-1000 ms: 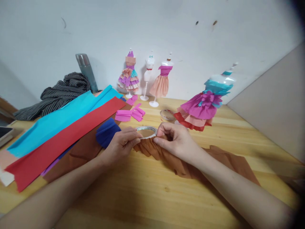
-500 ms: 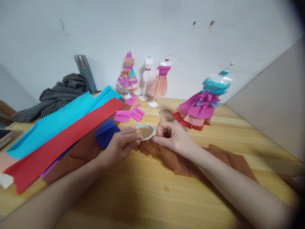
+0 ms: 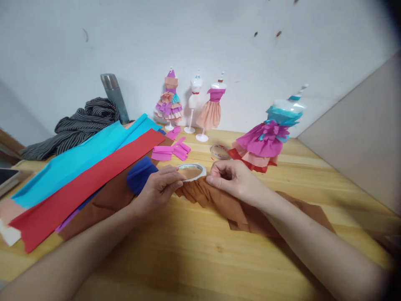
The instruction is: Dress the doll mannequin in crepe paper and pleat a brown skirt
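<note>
My left hand (image 3: 161, 184) is closed on the left side of a roll of double-sided tape (image 3: 203, 170), a thin white ring held up above the table. Along the ring's near edge hangs a strip of brown crepe paper (image 3: 232, 209), gathered into small pleats under the tape. The fingers of my right hand (image 3: 232, 179) pinch the strip's upper edge just right of the ring. From there the brown paper runs flat to the right, passing beneath my right forearm. A crumpled dark blue piece of crepe paper (image 3: 140, 173) lies beside my left hand.
Crepe paper sheets, turquoise (image 3: 78, 159) and red (image 3: 94, 179), lie at left with a striped cloth (image 3: 87, 119) and a bottle (image 3: 115, 96) behind. Several small mannequins, one in a turquoise and magenta dress (image 3: 269, 138), stand at the back. Another tape roll (image 3: 220, 151) and pink scraps (image 3: 163, 153) lie nearer.
My right hand has shifted slightly right along the brown strip, and a bit more of its pleated edge shows. The ring stays in my left hand. The whole view has moved slightly.
</note>
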`<control>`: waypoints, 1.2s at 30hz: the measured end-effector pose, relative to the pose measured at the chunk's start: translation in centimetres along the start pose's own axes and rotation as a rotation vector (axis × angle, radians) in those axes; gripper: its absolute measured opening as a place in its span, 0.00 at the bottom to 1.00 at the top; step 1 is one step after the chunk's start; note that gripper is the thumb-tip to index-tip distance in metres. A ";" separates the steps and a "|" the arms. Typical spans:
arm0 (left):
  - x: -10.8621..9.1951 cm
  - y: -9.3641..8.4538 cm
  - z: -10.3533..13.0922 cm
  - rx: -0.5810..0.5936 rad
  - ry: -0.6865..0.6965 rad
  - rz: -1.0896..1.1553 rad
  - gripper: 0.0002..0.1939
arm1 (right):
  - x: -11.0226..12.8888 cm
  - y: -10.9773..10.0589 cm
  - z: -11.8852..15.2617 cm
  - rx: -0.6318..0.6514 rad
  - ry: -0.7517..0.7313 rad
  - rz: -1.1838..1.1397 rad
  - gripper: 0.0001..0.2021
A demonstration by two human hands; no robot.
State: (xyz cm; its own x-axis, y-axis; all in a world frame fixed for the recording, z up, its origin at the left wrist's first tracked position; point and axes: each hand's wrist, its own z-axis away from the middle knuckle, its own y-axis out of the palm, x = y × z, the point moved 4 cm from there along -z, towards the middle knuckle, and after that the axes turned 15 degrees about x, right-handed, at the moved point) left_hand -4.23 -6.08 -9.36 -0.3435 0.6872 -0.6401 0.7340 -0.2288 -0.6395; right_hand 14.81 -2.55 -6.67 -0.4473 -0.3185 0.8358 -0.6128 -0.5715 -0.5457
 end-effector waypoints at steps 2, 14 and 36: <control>0.0 -0.2 0.0 -0.013 0.000 -0.014 0.14 | -0.1 -0.1 0.0 0.017 0.010 0.018 0.15; -0.1 0.0 -0.1 0.000 -0.004 -0.013 0.14 | 0.5 0.2 0.4 0.068 -0.030 -0.047 0.11; -0.2 0.2 0.0 -0.019 0.050 -0.014 0.12 | 0.5 0.5 0.5 0.017 -0.047 0.038 0.09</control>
State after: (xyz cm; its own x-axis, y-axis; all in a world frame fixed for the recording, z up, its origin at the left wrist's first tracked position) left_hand -4.03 -6.25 -9.41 -0.3240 0.7241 -0.6089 0.7405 -0.2064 -0.6395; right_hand 14.65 -3.34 -6.50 -0.4382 -0.3753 0.8168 -0.5846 -0.5712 -0.5761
